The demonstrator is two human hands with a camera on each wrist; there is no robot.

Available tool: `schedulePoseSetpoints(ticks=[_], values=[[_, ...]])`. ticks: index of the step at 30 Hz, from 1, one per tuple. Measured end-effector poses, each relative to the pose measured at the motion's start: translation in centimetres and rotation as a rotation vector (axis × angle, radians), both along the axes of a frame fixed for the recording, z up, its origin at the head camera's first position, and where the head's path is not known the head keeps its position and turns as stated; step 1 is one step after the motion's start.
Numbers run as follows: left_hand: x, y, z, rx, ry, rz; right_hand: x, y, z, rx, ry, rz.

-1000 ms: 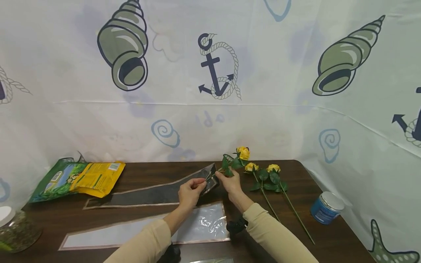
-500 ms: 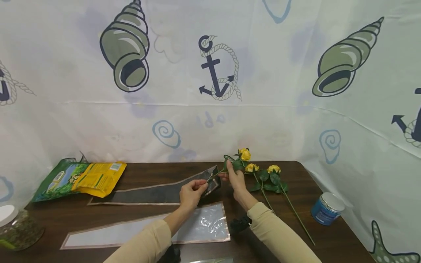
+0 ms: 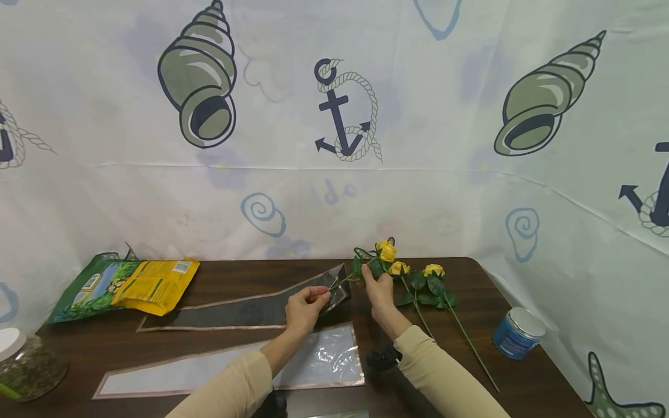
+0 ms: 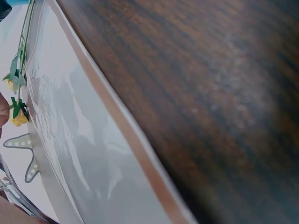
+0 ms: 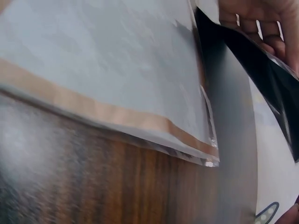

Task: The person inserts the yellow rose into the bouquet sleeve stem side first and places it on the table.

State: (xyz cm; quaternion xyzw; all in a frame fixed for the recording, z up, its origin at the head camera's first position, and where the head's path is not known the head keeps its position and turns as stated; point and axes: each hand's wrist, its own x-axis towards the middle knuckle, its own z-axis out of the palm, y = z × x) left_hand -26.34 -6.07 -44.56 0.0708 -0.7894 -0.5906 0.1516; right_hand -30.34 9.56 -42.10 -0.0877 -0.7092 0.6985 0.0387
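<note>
My left hand pinches the near edge of a black flower sleeve with a rose-gold border, close to its wide mouth. In the right wrist view its fingers curl behind the black film. A yellow rose slants at the mouth, bloom up to the right and the lower stem going down by my left fingertips. Among the leaves, my right hand holds this rose, thumb raised beside its stem; the exact grip is partly hidden. In the left wrist view the right hand shows only at the edge.
Two more yellow roses lie to the right, stems toward me. A white sleeve lies in front of the black one. Farther right stands a blue tin. At left are a green and yellow bag and a jar.
My right hand has moved from the sleeve's mouth up and right to the rose's leaves. The left hand keeps its pinch, and the rose has shifted slightly.
</note>
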Motion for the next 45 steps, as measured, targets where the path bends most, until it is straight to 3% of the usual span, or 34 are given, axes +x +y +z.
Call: schedulePoseSetpoints(ticks=[7,18,20,27,34,40,45], values=[[0.0,0.1,0.3,0.026,0.006,-0.012,0.4,-0.5,-0.8,0.081,-0.034,0.002],[0.1,0.8,0.8,0.045,0.029,-0.063,0.6,-1.4,-1.3,0.076,0.010,0.027],[0.1,0.8,0.7,0.053,0.028,-0.062,0.5,-1.4,-1.3,0.034,0.017,0.026],[0.2,0.7,0.5,0.042,0.030,-0.046,0.0,-0.4,-0.8,-0.318,-0.071,0.067],[0.2,0.7,0.5,0.062,0.026,-0.048,-0.5,0.6,-0.6,-0.445,-0.092,0.212],[0.3,0.6,0.6,0.060,0.021,-0.050,-0.7,1.1,-0.5,-0.581,-0.066,0.220],[0.3,0.6,0.8,0.067,0.032,-0.060,-0.6,1.2,-0.4,-0.606,-0.037,0.222]])
